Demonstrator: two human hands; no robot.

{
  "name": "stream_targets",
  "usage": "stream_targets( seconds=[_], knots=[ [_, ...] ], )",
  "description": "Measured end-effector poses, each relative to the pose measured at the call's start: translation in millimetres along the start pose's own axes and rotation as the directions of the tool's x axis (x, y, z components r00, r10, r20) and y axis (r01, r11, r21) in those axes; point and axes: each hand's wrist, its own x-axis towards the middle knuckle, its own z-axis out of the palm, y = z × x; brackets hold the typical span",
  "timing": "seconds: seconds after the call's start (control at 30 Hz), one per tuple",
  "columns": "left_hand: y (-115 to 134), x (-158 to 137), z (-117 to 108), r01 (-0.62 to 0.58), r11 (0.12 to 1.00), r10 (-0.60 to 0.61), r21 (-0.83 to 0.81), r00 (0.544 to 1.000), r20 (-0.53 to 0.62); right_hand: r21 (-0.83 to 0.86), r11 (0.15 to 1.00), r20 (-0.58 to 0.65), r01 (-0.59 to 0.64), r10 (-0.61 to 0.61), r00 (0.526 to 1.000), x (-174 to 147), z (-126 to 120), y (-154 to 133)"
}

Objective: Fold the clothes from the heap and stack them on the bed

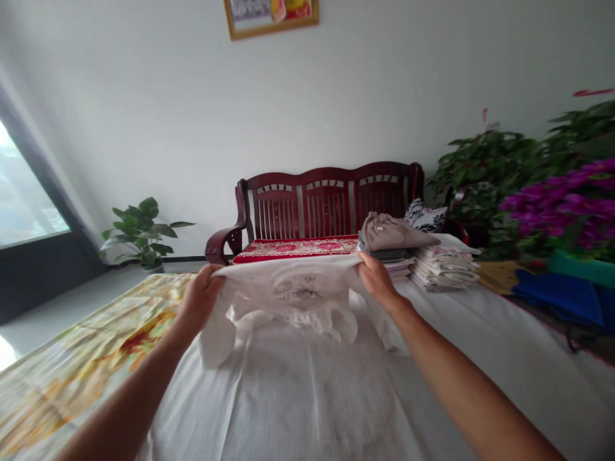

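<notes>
A white long-sleeved shirt (307, 272) with small dark line drawings on it is stretched between my two hands, just above a white cloth (307, 397). My left hand (199, 294) is closed around its upper left corner. At the upper right corner, my right hand (377, 278) pinches the fabric. The sleeves hang down below each hand, and the lower part of the shirt lies rumpled toward me on the cloth.
Beyond my right hand stand stacks of folded clothes (444, 267), one topped by brown trousers (391, 232). A yellow patterned cloth (91, 346) spreads at left. Behind are a dark red wooden bench (324, 205), a potted plant (144, 234) and purple flowers (569, 205).
</notes>
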Motion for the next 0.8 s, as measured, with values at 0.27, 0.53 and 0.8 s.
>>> stream_targets(
  seconds=[0.27, 0.53, 0.8],
  knots=[
    [59.5, 26.7, -41.7, -0.218, 0.961, 0.203, -0.168, 0.974, -0.101, 0.331, 0.916, -0.266, 0.225, -0.139, 0.954, 23.2, -63.6, -61.9],
    [71.6, 18.9, -31.3, -0.083, 0.865, 0.272, -0.494, 0.906, 0.325, 0.674, 0.732, -0.157, 0.102, 0.006, 0.988, 40.8, -34.2, -67.0],
    [80.5, -15.0, 73.6, -0.08, 0.668, 0.359, -0.74, 0.905, 0.227, 0.847, 0.523, 0.178, -0.091, -0.119, 0.977, 8.8, 49.7, -123.8]
  ],
)
